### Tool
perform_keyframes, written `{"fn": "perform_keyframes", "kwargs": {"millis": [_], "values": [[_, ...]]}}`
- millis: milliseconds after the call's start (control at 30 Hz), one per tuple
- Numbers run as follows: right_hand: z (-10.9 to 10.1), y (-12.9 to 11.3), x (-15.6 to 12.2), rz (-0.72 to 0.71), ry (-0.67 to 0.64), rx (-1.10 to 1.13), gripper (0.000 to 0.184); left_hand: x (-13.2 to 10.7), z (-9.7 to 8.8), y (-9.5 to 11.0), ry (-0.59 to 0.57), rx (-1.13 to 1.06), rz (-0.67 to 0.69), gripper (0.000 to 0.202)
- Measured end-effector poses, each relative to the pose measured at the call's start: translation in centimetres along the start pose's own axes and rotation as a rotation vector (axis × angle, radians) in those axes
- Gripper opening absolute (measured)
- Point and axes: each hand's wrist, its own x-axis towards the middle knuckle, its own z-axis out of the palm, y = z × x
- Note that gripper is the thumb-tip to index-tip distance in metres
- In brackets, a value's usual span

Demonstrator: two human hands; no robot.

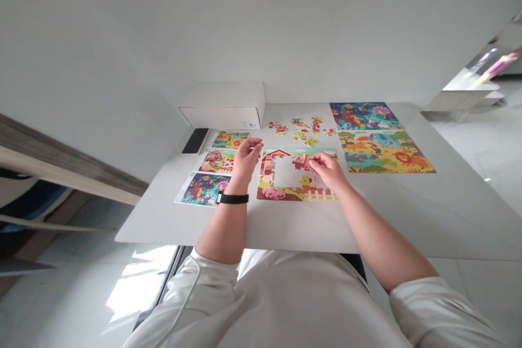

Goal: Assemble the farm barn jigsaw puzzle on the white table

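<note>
A partly built farm puzzle [285, 191] with a red barn lies on the white table [408, 206] in front of me, its middle still bare. My right hand [329, 169] rests on the puzzle's right part, fingers pinched on a red puzzle piece [302, 161] at the inner edge. My left hand [246, 160], with a black band at the wrist, hovers at the puzzle's left edge with fingers curled loosely; whether it holds anything is hidden. Several loose pieces [304, 130] lie just beyond the puzzle.
Two finished puzzles [377, 138] lie at the right. A sheet of three reference pictures [214, 168] lies at the left, with a black phone [196, 140] and a white box [223, 104] behind it. The wall runs close behind the table.
</note>
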Motion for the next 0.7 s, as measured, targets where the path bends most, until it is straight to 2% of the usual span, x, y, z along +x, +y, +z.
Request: {"fn": "perform_keyframes", "kwargs": {"millis": [167, 367, 433, 567, 633, 700], "values": [[0.2, 0.2, 0.0, 0.009, 0.005, 0.023, 0.039, -0.8, 0.7, 0.0, -0.082, 0.034, 0.008, 0.03], [0.6, -0.4, -0.2, 0.035, -0.012, 0.021, 0.041, -2.2, 2.4, -0.4, -0.393, 0.089, -0.035, 0.035], [1.1, -0.8, -0.3, 0.026, -0.053, 0.003, 0.039, -2.4, 2.9, -0.5, -0.452, 0.081, -0.026, 0.036], [1.9, -2.2, 0.3, -0.066, -0.1, -0.132, 0.031, -2.1, 2.3, -0.1, -0.448, 0.01, -0.08, 0.042], [2.2, -3.0, 0.9, -0.188, -0.073, -0.279, 0.029, -1.6, 1.3, 0.3, -0.391, -0.01, -0.12, 0.044], [2.7, -3.9, 1.8, -0.373, -0.089, -0.435, 0.035, -1.2, 0.3, 0.7, -0.325, -0.003, -0.149, 0.044]]}}
